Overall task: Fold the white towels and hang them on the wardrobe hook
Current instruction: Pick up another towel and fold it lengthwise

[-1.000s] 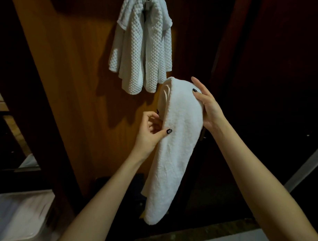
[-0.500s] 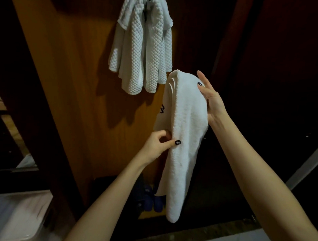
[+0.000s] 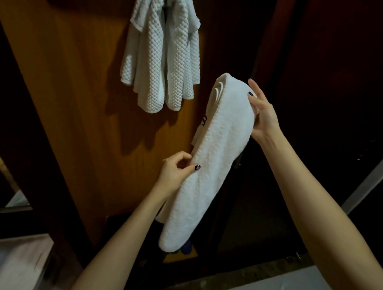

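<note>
Out of sight: the hook is lost at the top edge, under the waffle-weave towel [image 3: 165, 63] already draped there; that towel's top is cut off too.
Hard to read: a small dark marking [image 3: 204, 121] on the folded towel's left edge is too small to read, and a blue shape [image 3: 187, 246] behind its lower end cannot be identified. The right side of the wardrobe is in deep shadow.
Folded towel [image 3: 213, 167]: you hold it in the air in front of the wooden wardrobe door [image 3: 79, 97], below and right of the hung towel and apart from it.
Long axis: a steep diagonal, with the layered upper end leaning right and the rounded lower end pointing down and left.
Left hand [image 3: 174, 174]: pinches the towel's left edge about mid-length, thumb on the front, fingers curled at the edge.
Right hand [image 3: 263, 112]: grips the upper end, thumb on the front, most fingers hidden behind the cloth.
Lower left corner: a pale surface [image 3: 12, 264], blurred.
</note>
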Demonstrator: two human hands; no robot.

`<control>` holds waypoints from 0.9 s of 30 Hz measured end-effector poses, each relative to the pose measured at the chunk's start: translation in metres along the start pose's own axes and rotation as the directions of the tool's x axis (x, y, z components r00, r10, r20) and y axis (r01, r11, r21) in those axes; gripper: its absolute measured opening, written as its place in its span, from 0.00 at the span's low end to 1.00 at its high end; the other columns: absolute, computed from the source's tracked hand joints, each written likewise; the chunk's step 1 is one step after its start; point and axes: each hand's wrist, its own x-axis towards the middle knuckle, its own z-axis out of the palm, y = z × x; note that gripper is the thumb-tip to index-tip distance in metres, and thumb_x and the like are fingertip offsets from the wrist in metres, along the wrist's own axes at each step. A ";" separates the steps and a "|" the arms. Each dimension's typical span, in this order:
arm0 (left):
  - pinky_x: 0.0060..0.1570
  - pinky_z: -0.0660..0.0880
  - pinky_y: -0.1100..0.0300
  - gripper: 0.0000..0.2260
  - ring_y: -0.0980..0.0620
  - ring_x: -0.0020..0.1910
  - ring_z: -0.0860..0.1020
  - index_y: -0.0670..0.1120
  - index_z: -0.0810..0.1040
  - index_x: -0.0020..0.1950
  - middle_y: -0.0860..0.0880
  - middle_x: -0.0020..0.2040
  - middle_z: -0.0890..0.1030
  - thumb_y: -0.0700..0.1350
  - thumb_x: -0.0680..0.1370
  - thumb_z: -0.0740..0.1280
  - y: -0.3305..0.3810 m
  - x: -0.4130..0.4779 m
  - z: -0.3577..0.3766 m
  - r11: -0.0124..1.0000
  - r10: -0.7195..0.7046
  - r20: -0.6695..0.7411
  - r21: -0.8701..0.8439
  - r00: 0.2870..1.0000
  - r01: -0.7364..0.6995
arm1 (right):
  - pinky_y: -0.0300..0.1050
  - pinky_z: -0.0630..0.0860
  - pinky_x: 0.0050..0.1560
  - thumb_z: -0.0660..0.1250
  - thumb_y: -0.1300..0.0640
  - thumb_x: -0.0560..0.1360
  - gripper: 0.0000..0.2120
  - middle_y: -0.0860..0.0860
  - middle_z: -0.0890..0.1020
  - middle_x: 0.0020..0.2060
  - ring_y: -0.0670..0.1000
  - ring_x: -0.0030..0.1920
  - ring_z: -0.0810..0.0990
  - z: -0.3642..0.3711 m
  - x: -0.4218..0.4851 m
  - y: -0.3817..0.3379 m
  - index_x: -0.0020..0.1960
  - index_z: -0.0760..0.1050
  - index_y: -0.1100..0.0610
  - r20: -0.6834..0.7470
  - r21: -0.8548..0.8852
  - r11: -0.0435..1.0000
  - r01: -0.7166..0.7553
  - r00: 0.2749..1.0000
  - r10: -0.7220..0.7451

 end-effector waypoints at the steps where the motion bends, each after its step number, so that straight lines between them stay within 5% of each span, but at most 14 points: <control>1: 0.39 0.73 0.65 0.12 0.59 0.38 0.75 0.51 0.73 0.42 0.52 0.40 0.77 0.37 0.72 0.73 -0.001 0.002 -0.004 1.000 -0.013 -0.017 -0.007 1.000 0.013 | 0.49 0.79 0.56 0.61 0.64 0.79 0.16 0.52 0.79 0.59 0.52 0.56 0.81 -0.001 0.002 0.000 0.61 0.74 0.48 -0.022 -0.054 0.999 0.008 1.000 -0.009; 4: 0.41 0.72 0.61 0.12 0.59 0.38 0.73 0.52 0.69 0.46 0.51 0.42 0.73 0.35 0.75 0.68 -0.004 0.007 -0.018 0.989 0.044 0.006 0.138 0.999 -0.044 | 0.51 0.79 0.58 0.60 0.65 0.79 0.17 0.51 0.76 0.62 0.54 0.60 0.78 -0.002 0.009 0.005 0.61 0.75 0.46 -0.124 -0.204 0.979 0.019 0.991 -0.045; 7: 0.45 0.69 0.69 0.11 0.60 0.44 0.73 0.45 0.75 0.48 0.51 0.46 0.72 0.30 0.76 0.60 -0.008 0.012 -0.030 0.920 0.166 0.190 0.325 0.968 -0.221 | 0.52 0.79 0.60 0.59 0.66 0.79 0.19 0.49 0.75 0.61 0.52 0.60 0.78 -0.001 0.013 0.011 0.62 0.76 0.47 -0.176 -0.257 0.966 0.034 0.981 -0.081; 10: 0.50 0.66 0.70 0.07 0.67 0.53 0.71 0.49 0.73 0.55 0.55 0.54 0.70 0.40 0.78 0.65 -0.004 0.019 -0.044 0.922 0.010 0.294 0.366 0.956 -0.123 | 0.46 0.80 0.50 0.60 0.67 0.78 0.21 0.53 0.77 0.59 0.51 0.52 0.80 -0.005 0.016 0.011 0.67 0.73 0.50 -0.136 -0.174 0.985 0.019 0.990 -0.043; 14: 0.56 0.66 0.73 0.18 0.73 0.59 0.68 0.52 0.72 0.62 0.63 0.59 0.72 0.42 0.74 0.71 0.000 0.029 -0.067 0.956 -0.089 0.391 0.291 0.916 -0.031 | 0.41 0.77 0.44 0.61 0.66 0.78 0.24 0.56 0.77 0.56 0.46 0.41 0.79 -0.009 0.023 0.006 0.72 0.68 0.52 -0.125 -0.088 0.995 -0.056 0.991 0.045; 17: 0.54 0.71 0.73 0.17 0.67 0.59 0.74 0.50 0.77 0.61 0.67 0.56 0.77 0.38 0.74 0.71 0.003 0.030 -0.083 0.984 -0.143 0.422 0.157 0.895 0.083 | 0.40 0.78 0.43 0.60 0.67 0.78 0.21 0.56 0.76 0.60 0.49 0.47 0.80 -0.009 0.031 0.001 0.69 0.71 0.54 -0.182 -0.045 0.998 -0.044 0.983 0.035; 21: 0.49 0.74 0.67 0.10 0.61 0.55 0.77 0.52 0.79 0.54 0.62 0.52 0.79 0.39 0.76 0.69 0.001 0.034 -0.101 0.977 -0.180 0.436 0.184 0.882 0.108 | 0.43 0.79 0.44 0.62 0.67 0.77 0.15 0.57 0.75 0.61 0.53 0.54 0.78 0.002 0.045 -0.006 0.59 0.74 0.52 -0.214 -0.107 0.994 0.001 0.976 -0.024; 27: 0.56 0.65 0.75 0.16 0.73 0.59 0.70 0.52 0.78 0.60 0.64 0.58 0.77 0.36 0.76 0.68 0.020 0.073 -0.140 0.933 -0.153 0.456 0.359 0.877 -0.024 | 0.45 0.78 0.40 0.64 0.66 0.75 0.15 0.56 0.73 0.62 0.57 0.59 0.77 0.024 0.063 -0.005 0.55 0.77 0.49 -0.254 -0.195 0.980 0.023 0.964 -0.073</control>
